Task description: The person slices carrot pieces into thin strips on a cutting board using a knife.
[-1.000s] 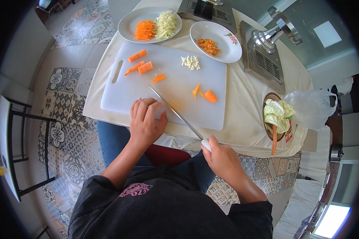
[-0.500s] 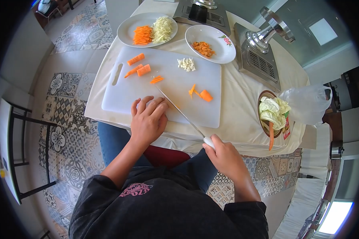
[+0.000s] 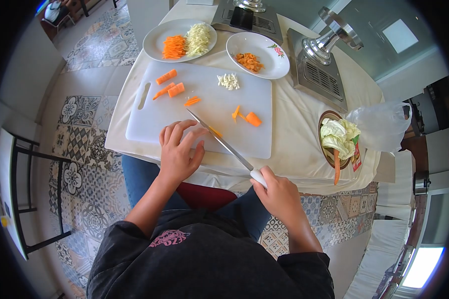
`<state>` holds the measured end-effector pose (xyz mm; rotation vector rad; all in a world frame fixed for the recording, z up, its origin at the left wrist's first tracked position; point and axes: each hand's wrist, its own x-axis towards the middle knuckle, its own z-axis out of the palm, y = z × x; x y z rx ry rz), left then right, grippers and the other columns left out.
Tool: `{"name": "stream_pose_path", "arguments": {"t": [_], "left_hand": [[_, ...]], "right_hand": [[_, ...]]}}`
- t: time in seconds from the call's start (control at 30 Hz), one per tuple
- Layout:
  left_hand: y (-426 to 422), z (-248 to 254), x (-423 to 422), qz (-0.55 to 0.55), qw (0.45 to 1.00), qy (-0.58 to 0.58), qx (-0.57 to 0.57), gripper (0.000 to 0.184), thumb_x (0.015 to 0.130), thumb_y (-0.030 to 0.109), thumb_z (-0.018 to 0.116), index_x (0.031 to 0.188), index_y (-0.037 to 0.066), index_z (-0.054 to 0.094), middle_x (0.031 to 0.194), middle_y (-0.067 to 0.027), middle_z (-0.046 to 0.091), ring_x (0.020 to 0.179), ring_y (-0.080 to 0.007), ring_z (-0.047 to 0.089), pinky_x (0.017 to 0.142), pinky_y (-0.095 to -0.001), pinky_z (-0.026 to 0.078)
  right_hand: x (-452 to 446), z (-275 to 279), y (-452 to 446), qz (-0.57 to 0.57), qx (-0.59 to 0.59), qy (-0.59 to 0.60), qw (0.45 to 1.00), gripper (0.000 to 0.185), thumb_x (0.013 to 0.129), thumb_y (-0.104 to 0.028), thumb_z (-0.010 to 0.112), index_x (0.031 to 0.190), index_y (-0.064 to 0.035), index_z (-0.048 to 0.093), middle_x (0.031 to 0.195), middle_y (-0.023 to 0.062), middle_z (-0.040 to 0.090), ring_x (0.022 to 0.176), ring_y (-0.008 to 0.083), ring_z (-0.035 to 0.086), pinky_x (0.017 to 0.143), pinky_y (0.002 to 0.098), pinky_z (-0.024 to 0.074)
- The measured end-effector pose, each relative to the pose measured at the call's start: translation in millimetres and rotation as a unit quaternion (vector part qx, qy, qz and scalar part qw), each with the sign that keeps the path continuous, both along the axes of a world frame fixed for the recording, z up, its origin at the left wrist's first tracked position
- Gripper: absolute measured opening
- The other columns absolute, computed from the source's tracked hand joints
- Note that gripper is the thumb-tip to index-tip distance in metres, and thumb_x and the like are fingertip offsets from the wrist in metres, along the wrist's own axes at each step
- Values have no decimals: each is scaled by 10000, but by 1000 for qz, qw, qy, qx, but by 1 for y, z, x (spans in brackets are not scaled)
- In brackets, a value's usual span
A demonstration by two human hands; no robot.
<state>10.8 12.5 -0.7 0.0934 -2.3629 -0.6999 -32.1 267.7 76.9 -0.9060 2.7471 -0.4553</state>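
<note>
The person's right hand (image 3: 279,192) has its fingers wrapped round the white handle of a long steel knife (image 3: 223,144), above the near edge of the cream-clothed bench (image 3: 294,144). The blade slants away over a white plastic cutting board (image 3: 149,119) at the bench's near left corner, its tip just beside a few thin orange carrot strips (image 3: 193,100).

The left hand (image 3: 178,158) is at the board's near edge, fingers parted and loosely bent, thumb apart from the index finger; whether the fingertips press on anything cannot be told. A narrow orange sliver (image 3: 215,131) lies against the blade, near that index finger.

Three stubby carrot pieces (image 3: 176,89) sit toward the board's far left corner, a small heap of chopped white pieces (image 3: 228,81) near its far edge, and a short orange carrot chunk (image 3: 253,119) toward its right edge.

Beyond the board, toward the bench's far left corner, a round white plate (image 3: 154,50) holds orange and pale green shreds; beside it, a white flowered plate (image 3: 277,67) carries orange bits. At the bench's near right corner stands a brown-rimmed bowl (image 3: 320,134) with pale green cabbage leaves (image 3: 336,137) and a slim carrot (image 3: 336,169).
</note>
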Motion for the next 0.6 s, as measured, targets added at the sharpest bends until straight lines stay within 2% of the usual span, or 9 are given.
{"name": "stream_pose_path", "arguments": {"t": [0.17,0.27,0.47,0.6], "left_hand": [[3,15,-3,-22,996,-70,-48,377,740,69,593,1101,151,662,1450,-112,448,1323,-376,402,1115,-544,271],[4,16,-9,-28,994,-91,-52,405,722,87,555,1113,145,642,1488,-122,408,1366,-407,348,1147,-588,210],[1,24,-16,-35,986,-128,-99,452,708,103,551,1155,147,600,1507,-128,386,1400,-415,318,1161,-615,162],[-4,29,-17,-19,996,-81,-36,466,694,71,558,1159,106,565,1430,-125,464,1329,-386,386,1123,-555,229]], "right_hand": [[0,-1,0,4,1,13,1000,259,952,-300,621,988,-61,527,691,162,670,652,392,670,566,501,513],[1,-3,1,11,-5,33,999,253,947,-294,629,986,-65,530,689,158,670,645,387,670,559,500,513],[5,-3,1,-24,-2,5,1000,248,929,-302,658,994,-83,563,734,165,678,697,410,656,603,509,496],[9,-2,7,-5,-29,1,1000,252,938,-297,637,1001,-74,540,710,159,677,671,395,668,575,504,506]]}}
